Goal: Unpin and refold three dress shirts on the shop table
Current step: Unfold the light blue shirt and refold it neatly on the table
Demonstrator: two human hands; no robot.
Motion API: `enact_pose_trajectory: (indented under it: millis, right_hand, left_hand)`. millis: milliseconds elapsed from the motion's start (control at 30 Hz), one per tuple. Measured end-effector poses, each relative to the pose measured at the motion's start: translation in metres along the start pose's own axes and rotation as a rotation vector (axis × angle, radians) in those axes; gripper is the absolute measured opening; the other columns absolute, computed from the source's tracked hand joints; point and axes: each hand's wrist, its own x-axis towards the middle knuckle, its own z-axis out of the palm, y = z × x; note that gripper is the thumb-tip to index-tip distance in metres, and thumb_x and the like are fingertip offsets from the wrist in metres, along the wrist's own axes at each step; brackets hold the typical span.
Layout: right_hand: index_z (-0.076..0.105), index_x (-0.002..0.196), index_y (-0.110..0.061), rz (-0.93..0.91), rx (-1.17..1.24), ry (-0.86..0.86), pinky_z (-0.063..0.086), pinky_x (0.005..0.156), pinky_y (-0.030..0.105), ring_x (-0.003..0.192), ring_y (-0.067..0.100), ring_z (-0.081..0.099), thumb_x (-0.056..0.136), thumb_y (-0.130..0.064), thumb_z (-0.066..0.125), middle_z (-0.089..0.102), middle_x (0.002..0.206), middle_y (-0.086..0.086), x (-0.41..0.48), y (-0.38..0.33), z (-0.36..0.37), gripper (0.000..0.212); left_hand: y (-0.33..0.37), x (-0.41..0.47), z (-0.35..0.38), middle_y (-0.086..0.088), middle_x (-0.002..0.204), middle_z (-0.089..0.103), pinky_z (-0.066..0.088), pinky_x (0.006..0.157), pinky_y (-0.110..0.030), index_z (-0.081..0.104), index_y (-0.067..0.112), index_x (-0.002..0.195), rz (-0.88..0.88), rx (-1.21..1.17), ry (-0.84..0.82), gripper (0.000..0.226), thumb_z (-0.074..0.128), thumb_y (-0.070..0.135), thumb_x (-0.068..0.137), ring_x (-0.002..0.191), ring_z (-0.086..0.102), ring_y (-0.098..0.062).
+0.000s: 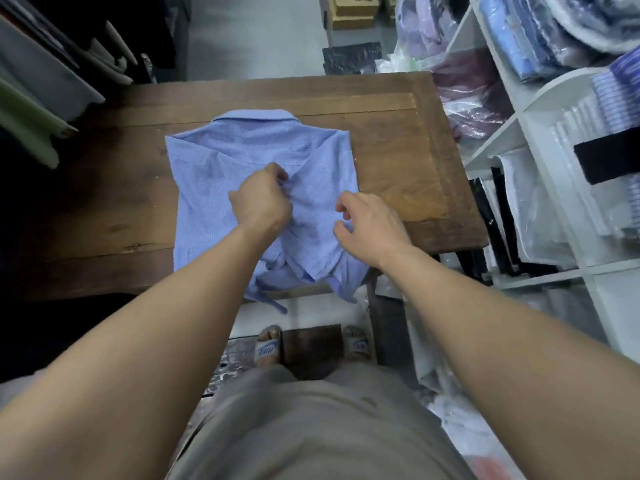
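I am standing at the near edge of a brown wooden table (398, 161) and leaning both bare arms out over it. A light blue shirt (214, 157) is lying flat on the tabletop, a little right of its middle, with the collar pointing toward the far side and the sides folded in over the back. Its lower end is hanging crumpled over the near edge of the table, just above my feet.

My left hand (261, 199) is resting on the middle of the shirt with the fingers curled tight, and I am pinching a small fold of the cloth there between thumb and fingertips.

My right hand (372, 223) is hovering just beside it, over the shirt's right edge. Its fingers are hanging loosely curled, the thumb is standing apart from them, and I am gripping nothing that shows; whether the fingertips are brushing the cloth I cannot tell.

To my right, white shelves (512, 109) are holding stacks of shirts in clear plastic bags (568, 140). To my left, rolls of fabric (34, 109) are jutting in over the table's corner. Below the table edge my sandals (266, 348) are showing on the floor.
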Motion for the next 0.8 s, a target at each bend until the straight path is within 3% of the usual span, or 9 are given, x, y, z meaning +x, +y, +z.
enact_pose_trajectory:
  millis: [133,267,367,433,533,633,700,800]
  right_hand:
    - [0.044,0.143,-0.022,-0.238,-0.115,-0.225,0.041,0.099,0.041,0.128,0.032,0.046,0.092,-0.023,0.06,0.049,0.137,0.009,0.035,-0.019,-0.009,0.053]
    - [0.028,0.153,-0.029,-0.353,-0.248,-0.369,0.043,0.104,0.046,0.133,0.036,0.043,0.09,-0.019,0.064,0.036,0.148,0.011,0.061,-0.021,-0.005,0.073]
    - [0.026,0.154,-0.03,-0.389,-0.321,-0.427,0.042,0.106,0.047,0.135,0.037,0.04,0.089,-0.025,0.069,0.033,0.15,0.014,0.075,-0.015,-0.002,0.078]
    - [0.024,0.155,-0.03,-0.402,-0.33,-0.435,0.039,0.11,0.047,0.137,0.039,0.037,0.087,-0.03,0.072,0.03,0.152,0.016,0.083,-0.015,-0.001,0.084]
    - [0.021,0.157,-0.025,-0.423,-0.321,-0.413,0.034,0.113,0.046,0.137,0.043,0.037,0.084,-0.037,0.074,0.029,0.154,0.02,0.095,-0.017,0.002,0.091]
    - [0.018,0.158,-0.024,-0.424,-0.335,-0.407,0.033,0.114,0.047,0.138,0.043,0.037,0.083,-0.044,0.073,0.029,0.155,0.02,0.103,-0.019,0.007,0.095]
    - [0.017,0.158,-0.023,-0.433,-0.343,-0.407,0.033,0.114,0.045,0.138,0.042,0.037,0.083,-0.047,0.073,0.03,0.154,0.02,0.105,-0.019,0.008,0.097]
    - [0.019,0.157,-0.019,-0.433,-0.316,-0.375,0.034,0.112,0.045,0.137,0.042,0.038,0.083,-0.047,0.074,0.029,0.152,0.021,0.104,-0.017,0.005,0.096]
  left_hand:
    - [-0.004,-0.009,-0.003,0.004,0.112,0.068,0.048,0.095,-0.046,0.062,0.022,0.119,-0.004,-0.17,0.13,0.035,0.051,0.014,0.087,0.109,0.061,-0.026]
    - [-0.012,-0.045,0.006,-0.003,0.117,0.067,0.044,0.096,-0.046,0.061,0.016,0.121,-0.075,-0.188,0.369,0.032,0.051,0.018,0.091,0.115,0.053,-0.031]
    - [-0.014,-0.082,0.018,-0.003,0.097,0.06,0.04,0.084,-0.038,0.057,0.013,0.108,-0.185,-0.224,0.566,0.019,0.052,0.021,0.091,0.1,0.052,-0.028]
    - [-0.016,-0.109,0.027,0.0,0.08,0.053,0.035,0.072,-0.033,0.051,0.014,0.097,-0.244,-0.329,0.598,0.012,0.054,0.022,0.089,0.082,0.051,-0.023]
    - [-0.015,-0.146,0.048,0.003,0.057,0.046,0.034,0.059,-0.033,0.047,0.019,0.076,-0.223,-0.435,0.474,0.013,0.057,0.025,0.082,0.06,0.045,-0.02]
    - [-0.015,-0.167,0.076,0.002,0.053,0.051,0.037,0.057,-0.03,0.055,0.017,0.064,-0.168,-0.37,0.228,0.022,0.053,0.035,0.076,0.056,0.049,-0.016]
    - [-0.015,-0.169,0.098,0.007,0.063,0.062,0.041,0.061,-0.027,0.066,0.02,0.07,-0.16,-0.316,0.002,0.023,0.056,0.039,0.076,0.067,0.06,-0.013]
    - [-0.011,-0.163,0.133,0.009,0.099,0.071,0.054,0.081,-0.032,0.07,0.026,0.107,-0.204,-0.338,-0.25,0.038,0.068,0.052,0.079,0.094,0.067,-0.016]
